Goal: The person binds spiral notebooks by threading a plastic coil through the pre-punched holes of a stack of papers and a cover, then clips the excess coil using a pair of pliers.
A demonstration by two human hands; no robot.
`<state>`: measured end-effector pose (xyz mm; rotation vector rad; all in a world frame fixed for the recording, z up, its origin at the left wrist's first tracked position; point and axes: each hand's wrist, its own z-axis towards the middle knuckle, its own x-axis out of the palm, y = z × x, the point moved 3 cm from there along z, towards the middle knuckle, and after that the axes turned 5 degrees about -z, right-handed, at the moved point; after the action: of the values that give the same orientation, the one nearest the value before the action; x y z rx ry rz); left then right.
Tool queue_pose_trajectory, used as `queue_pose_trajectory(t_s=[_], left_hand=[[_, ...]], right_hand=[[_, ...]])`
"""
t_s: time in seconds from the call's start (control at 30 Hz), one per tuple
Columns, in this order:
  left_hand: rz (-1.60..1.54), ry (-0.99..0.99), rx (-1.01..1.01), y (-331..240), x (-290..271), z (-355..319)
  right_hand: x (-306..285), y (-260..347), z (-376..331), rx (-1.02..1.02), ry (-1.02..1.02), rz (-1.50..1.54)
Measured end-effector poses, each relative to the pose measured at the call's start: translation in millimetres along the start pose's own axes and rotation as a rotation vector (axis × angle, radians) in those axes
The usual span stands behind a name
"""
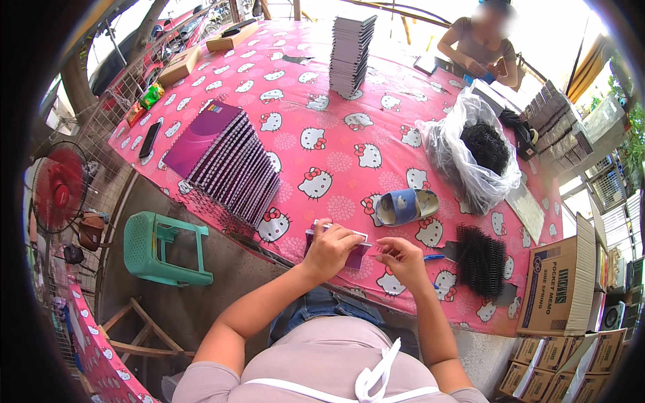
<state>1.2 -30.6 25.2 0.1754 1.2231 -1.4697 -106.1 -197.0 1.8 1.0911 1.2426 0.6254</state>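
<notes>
My left hand (pixel 329 252) is closed over a small purple notebook (pixel 354 259) at the table's near edge, its fingers across the top edge. Just right of the notebook, my right hand (pixel 403 260) has thumb and fingers pinched together; whatever lies between them is too small to make out. A blue pen (pixel 434 257) lies beside that hand. Farther right is a pile of black spiral binding coils (pixel 481 262). Beyond my hands rests a blue slide slipper (pixel 406 206). To the left stands a tall stack of purple spiral notebooks (pixel 228 164).
A plastic bag (pixel 447 158) of black coils stands at right, near a cardboard box (pixel 557 285). Another notebook stack (pixel 351 57) rises at the back. A co-worker (pixel 480 43) sits at the far right. A green stool (pixel 166 248) and a fan (pixel 59 188) are left.
</notes>
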Motion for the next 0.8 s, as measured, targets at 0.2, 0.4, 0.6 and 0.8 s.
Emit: queue_pose_trajectory(t_s=[0.2, 0.4, 0.6, 0.8], left_hand=[[0.176, -0.184, -0.125, -6.7, 8.9, -18.0], [0.098, -0.102, -0.185, 2.0, 11.4, -21.2], [0.079, -0.096, -0.200, 0.1, 8.8, -18.5], [0.059, -0.085, -0.206, 0.1, 7.3, -17.8]], right_hand=[[20.2, 10.2, -16.1, 0.125, 0.392, -0.096], [-4.9, 21.1, -0.6, -0.030, -0.033, -0.244], [-10.4, 30.1, 10.9, -0.224, -0.015, -0.229], [-7.6, 32.5, 16.5, -0.158, 0.106, -0.194]])
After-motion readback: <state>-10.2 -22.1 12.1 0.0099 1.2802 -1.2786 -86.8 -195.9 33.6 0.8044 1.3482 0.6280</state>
